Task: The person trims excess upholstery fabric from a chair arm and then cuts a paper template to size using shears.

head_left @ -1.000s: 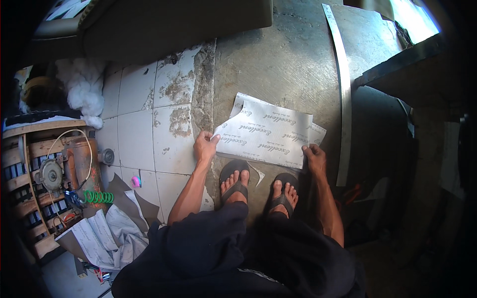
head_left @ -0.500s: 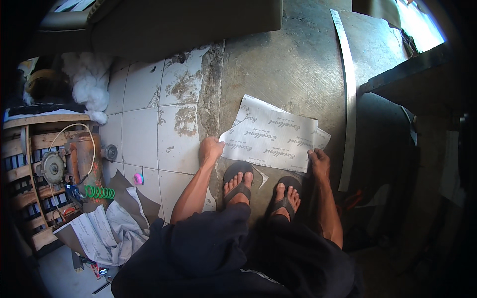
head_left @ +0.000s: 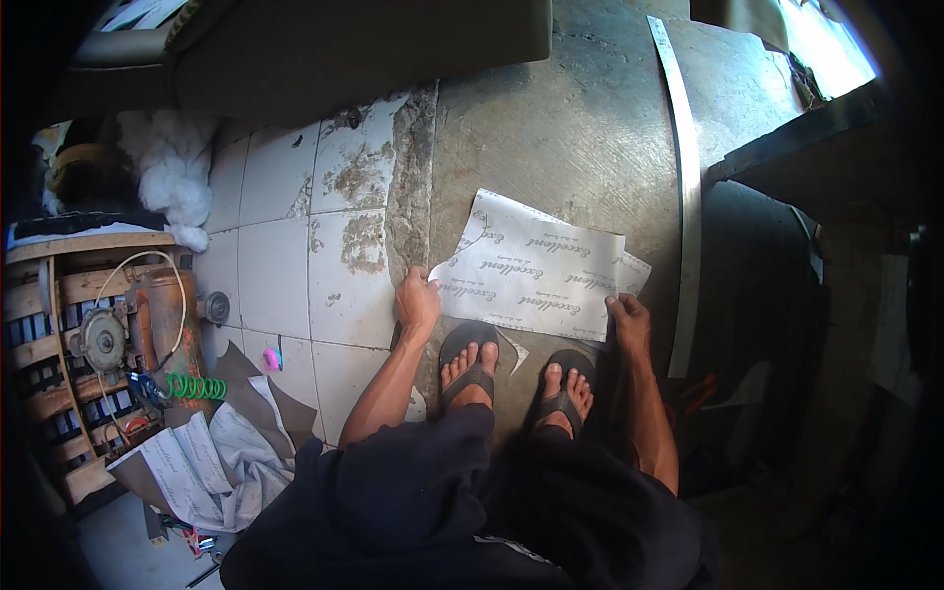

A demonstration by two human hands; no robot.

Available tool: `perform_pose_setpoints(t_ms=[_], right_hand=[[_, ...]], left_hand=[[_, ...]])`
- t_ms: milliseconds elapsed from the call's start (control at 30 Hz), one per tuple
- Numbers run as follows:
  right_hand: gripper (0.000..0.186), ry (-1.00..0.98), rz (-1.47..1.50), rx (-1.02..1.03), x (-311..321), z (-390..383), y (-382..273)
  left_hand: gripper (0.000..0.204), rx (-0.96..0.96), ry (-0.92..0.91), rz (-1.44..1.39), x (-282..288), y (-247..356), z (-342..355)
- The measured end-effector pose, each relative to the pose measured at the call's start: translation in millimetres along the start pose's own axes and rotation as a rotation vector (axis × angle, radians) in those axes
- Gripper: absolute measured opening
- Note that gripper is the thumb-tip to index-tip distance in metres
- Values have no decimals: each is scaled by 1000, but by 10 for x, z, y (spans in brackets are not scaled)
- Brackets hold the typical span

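Two overlapping white sheets with grey printed script lie on the floor in front of my sandalled feet. Of these, the upper sheet [head_left: 531,285] covers most of the lower sheet [head_left: 637,273], whose corners stick out at the far left and the right. My left hand [head_left: 419,298] pinches the upper sheet's left edge between thumb and fingers. At its near right corner, my right hand [head_left: 629,323] has its fingers closed on the edge. Between the hands the sheet lies nearly flat, its near edge just beyond my toes.
A long metal strip [head_left: 690,197] lies on the concrete to the right. To the left are a crumpled printed sheet with a brown-grey face [head_left: 236,457], a pink tape measure [head_left: 271,358], a rusty tank [head_left: 162,315], a green coiled hose [head_left: 197,385] and white stuffing [head_left: 175,182].
The whole view has shifted slightly. My left hand has turned a little at the sheet's left edge; both hands keep their hold and the sheets lie almost as before.
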State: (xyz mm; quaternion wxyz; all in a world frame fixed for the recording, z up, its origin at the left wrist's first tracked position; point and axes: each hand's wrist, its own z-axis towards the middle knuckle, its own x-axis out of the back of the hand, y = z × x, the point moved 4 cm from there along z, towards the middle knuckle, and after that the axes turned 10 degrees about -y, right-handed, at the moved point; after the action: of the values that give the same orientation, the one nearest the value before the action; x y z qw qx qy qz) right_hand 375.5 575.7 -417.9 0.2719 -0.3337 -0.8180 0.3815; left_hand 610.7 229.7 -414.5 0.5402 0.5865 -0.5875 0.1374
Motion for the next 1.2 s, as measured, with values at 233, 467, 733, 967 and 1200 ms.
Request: perform_pose_setpoints(t_ms=[233, 467, 733, 967, 1200], right_hand=[[31, 35, -20, -12, 14, -50, -52], [32, 40, -40, -35, 56, -117, -94], [33, 207, 355, 97, 213, -343, 142], [37, 179, 191, 2, 184, -159, 262], [46, 175, 171, -18, 246, -173, 150]], left_hand=[[19, 111, -24, -38, -59, -82, 128], [17, 76, -47, -174, 58, 30, 65], [26, -284, -228, -635, 450, 853, 379], [23, -11, -293, -270, 20, 684, 833], [25, -58, -315, -414, 35, 664, 835]])
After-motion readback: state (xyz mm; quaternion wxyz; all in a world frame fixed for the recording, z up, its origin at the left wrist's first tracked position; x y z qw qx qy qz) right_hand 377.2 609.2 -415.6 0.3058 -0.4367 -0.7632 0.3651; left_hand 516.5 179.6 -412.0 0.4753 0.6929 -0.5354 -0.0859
